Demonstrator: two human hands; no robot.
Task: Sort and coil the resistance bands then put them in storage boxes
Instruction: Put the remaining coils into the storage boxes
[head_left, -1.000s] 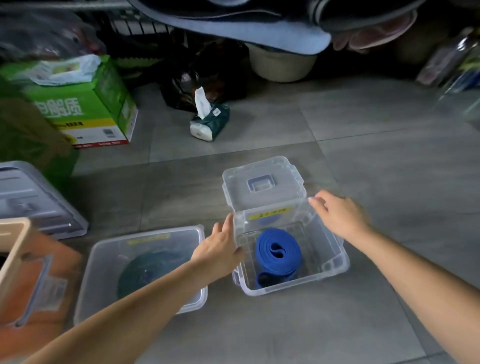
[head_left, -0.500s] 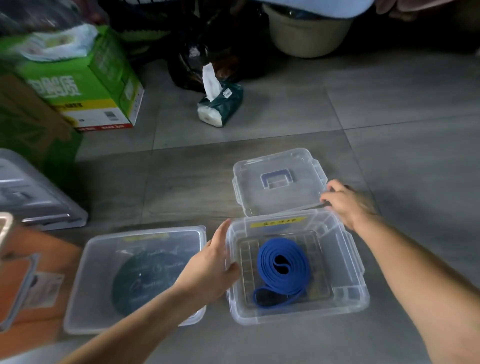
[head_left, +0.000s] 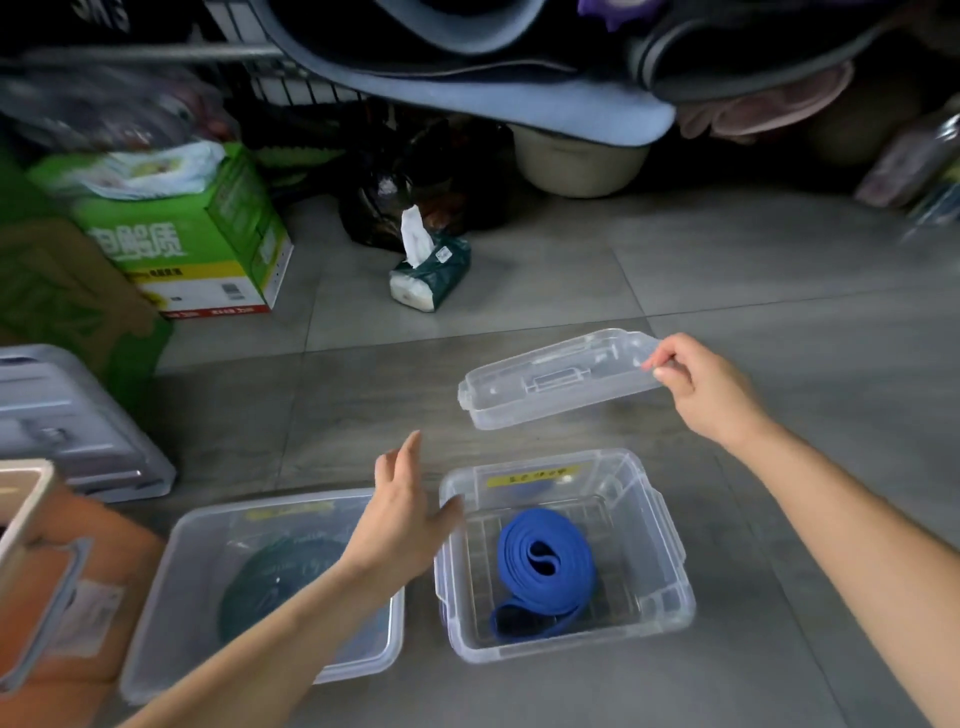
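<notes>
Closing step: right hand (head_left: 706, 387) pinches lid (head_left: 558, 376) above box (head_left: 670, 587) holding blue band (head_left: 545, 566), left hand (head_left: 402, 514) spread; next, seat lid.

A blue resistance band (head_left: 545, 564) is coiled into an oval roll and lies tilted inside a small clear storage box (head_left: 670, 592), with its loose end looped along the near side of the bottom. The box stands open on the floor, and a yellow label (head_left: 532, 475) is stuck to its far wall. Its clear lid (head_left: 550, 379), moulded with a central handle, is held tilted in the air beyond the box, pinched at its right corner by the right hand (head_left: 701, 389). Just beside it on the left, a wider clear box (head_left: 208, 525) is set, in which a dark green band (head_left: 275, 582), coiled into a round disc, is seen dimly through the plastic.
</notes>
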